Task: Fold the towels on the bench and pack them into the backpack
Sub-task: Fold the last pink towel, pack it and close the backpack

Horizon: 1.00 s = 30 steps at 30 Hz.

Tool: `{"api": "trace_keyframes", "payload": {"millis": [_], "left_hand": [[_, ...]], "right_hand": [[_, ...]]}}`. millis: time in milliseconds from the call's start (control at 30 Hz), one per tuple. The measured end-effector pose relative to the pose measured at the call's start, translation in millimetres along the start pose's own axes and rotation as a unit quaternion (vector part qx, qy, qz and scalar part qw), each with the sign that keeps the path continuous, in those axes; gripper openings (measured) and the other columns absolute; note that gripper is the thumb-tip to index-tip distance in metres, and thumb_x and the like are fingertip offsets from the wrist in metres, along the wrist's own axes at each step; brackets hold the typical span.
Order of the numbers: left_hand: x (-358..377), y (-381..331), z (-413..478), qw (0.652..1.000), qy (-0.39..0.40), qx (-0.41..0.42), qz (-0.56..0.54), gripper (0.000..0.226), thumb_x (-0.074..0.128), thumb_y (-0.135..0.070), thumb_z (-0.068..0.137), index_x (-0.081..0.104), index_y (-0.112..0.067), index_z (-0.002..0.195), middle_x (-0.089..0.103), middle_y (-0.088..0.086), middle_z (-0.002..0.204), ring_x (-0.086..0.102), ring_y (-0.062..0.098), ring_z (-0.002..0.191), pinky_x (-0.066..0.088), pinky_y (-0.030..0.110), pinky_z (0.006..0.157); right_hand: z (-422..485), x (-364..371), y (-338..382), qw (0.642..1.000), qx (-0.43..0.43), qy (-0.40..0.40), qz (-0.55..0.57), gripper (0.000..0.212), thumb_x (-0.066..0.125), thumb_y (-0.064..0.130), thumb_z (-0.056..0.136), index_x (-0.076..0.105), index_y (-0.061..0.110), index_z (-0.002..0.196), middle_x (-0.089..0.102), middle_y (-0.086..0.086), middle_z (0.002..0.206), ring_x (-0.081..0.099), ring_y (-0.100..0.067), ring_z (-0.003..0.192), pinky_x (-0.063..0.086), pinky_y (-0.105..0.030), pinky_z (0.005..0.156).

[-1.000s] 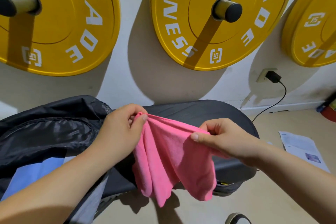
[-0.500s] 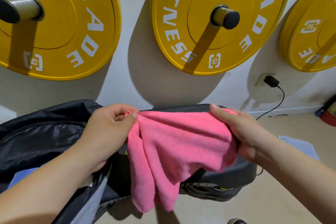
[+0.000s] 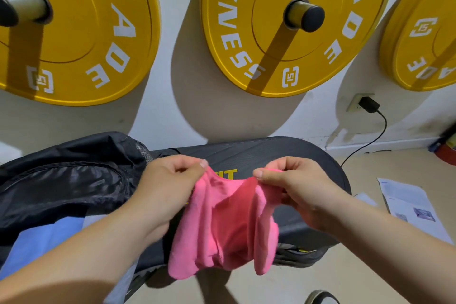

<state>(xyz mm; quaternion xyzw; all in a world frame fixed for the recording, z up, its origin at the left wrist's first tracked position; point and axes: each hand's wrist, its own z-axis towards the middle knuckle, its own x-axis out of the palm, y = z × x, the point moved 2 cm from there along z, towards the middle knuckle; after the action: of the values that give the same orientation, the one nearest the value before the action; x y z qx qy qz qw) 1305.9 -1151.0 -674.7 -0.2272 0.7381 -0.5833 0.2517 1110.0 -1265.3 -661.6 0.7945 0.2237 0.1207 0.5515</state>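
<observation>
The right hand (image 3: pixel 298 187) has come closer to the left hand (image 3: pixel 167 187), both pinching the top edge of the pink towel (image 3: pixel 222 224), which is hanging slack above the black desk (image 3: pixel 283 153). The backpack (image 3: pixel 64 180) is lying at the desk's left, with yellow weight plates (image 3: pixel 291 24) hanging on the wall behind.

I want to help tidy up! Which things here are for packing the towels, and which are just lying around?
For the job: pink towel, backpack, bench.
Just lying about: yellow weight plates, charger, papers on the floor.
</observation>
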Motion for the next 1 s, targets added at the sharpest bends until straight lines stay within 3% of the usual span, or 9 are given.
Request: {"api": "trace_keyframes", "payload": {"millis": [100,200,300,367,500,633,767,867,1000], "left_hand": [[22.2,-2.8,-20.6,0.999,0.033,-0.009,-0.021,0.015,0.072,-0.021,0.093,0.077,-0.013,0.082,0.069,-0.002,0.059,0.056,0.008,0.051,0.045,0.024,0.058],[33.5,-4.0,-33.5,0.998,0.059,0.019,-0.010,0.011,0.071,-0.014,0.093,0.075,-0.011,0.084,0.071,-0.002,0.061,0.059,0.006,0.052,0.045,0.019,0.053],[30.6,-8.2,-36.9,0.997,0.050,0.058,0.033,0.010,0.071,-0.011,0.092,0.078,-0.015,0.086,0.079,0.000,0.075,0.071,0.006,0.066,0.053,0.015,0.060],[26.2,-10.0,-34.8,0.996,0.045,0.064,0.040,0.011,0.070,-0.010,0.093,0.078,-0.018,0.089,0.080,-0.002,0.080,0.074,0.008,0.074,0.055,0.017,0.067],[21.8,-12.8,-33.9,0.997,0.047,0.053,0.013,0.013,0.069,-0.009,0.094,0.078,-0.018,0.091,0.080,-0.002,0.081,0.076,0.007,0.075,0.060,0.022,0.073],[22.3,-11.8,-33.6,0.996,0.078,0.033,-0.013,0.014,0.066,-0.011,0.096,0.080,-0.017,0.095,0.081,0.005,0.086,0.078,0.022,0.085,0.061,0.045,0.089],[23.3,-12.0,-37.2,0.994,0.104,0.022,-0.018,0.013,0.068,-0.011,0.095,0.081,-0.014,0.093,0.077,0.002,0.073,0.067,0.008,0.064,0.053,0.026,0.071],[23.5,-8.4,-33.8,0.993,0.114,0.000,-0.038,0.010,0.071,-0.015,0.093,0.081,-0.013,0.092,0.077,0.022,0.084,0.063,0.022,0.072,0.051,0.034,0.073],[22.7,-8.4,-32.8,0.990,0.124,-0.007,-0.067,0.012,0.069,-0.014,0.093,0.080,-0.009,0.095,0.078,0.022,0.090,0.072,0.028,0.078,0.059,0.032,0.072]], "right_hand": [[-10.4,17.9,2.4,0.999,0.007,0.041,0.021,0.014,0.081,0.000,0.079,0.068,0.005,0.083,0.066,-0.014,0.071,0.060,-0.027,0.070,0.049,-0.045,0.071],[-14.1,28.9,1.4,0.996,0.006,0.075,0.050,0.015,0.077,-0.005,0.082,0.071,0.004,0.092,0.071,-0.014,0.079,0.065,-0.027,0.073,0.050,-0.047,0.074],[-12.0,29.6,3.1,0.992,0.008,0.113,0.055,0.024,0.062,-0.011,0.085,0.075,0.001,0.101,0.071,-0.021,0.092,0.063,-0.030,0.083,0.056,-0.050,0.082],[-12.9,28.0,5.7,0.989,-0.004,0.139,0.048,0.034,0.061,-0.014,0.081,0.075,0.001,0.108,0.073,-0.025,0.099,0.066,-0.031,0.088,0.055,-0.053,0.094],[-18.5,28.0,5.7,0.983,-0.089,0.162,-0.012,0.046,0.055,-0.026,0.085,0.075,0.005,0.111,0.078,-0.015,0.105,0.074,-0.024,0.103,0.060,-0.043,0.094],[-16.7,24.6,6.2,0.978,-0.134,0.157,-0.015,0.029,0.074,-0.012,0.082,0.077,0.002,0.108,0.079,-0.015,0.098,0.076,-0.024,0.093,0.061,-0.034,0.085],[-14.3,21.9,11.0,0.976,-0.174,0.115,-0.064,0.010,0.080,-0.003,0.081,0.077,-0.004,0.091,0.078,-0.017,0.083,0.075,-0.022,0.075,0.063,-0.031,0.070],[-11.6,21.2,13.0,0.963,-0.219,0.089,-0.131,0.007,0.085,0.007,0.079,0.078,0.005,0.081,0.075,-0.013,0.080,0.069,-0.020,0.068,0.061,-0.033,0.061],[-10.2,21.2,11.5,0.951,-0.254,0.072,-0.158,0.010,0.088,0.014,0.077,0.078,0.017,0.077,0.073,-0.002,0.089,0.072,-0.019,0.086,0.061,-0.044,0.081]]}}
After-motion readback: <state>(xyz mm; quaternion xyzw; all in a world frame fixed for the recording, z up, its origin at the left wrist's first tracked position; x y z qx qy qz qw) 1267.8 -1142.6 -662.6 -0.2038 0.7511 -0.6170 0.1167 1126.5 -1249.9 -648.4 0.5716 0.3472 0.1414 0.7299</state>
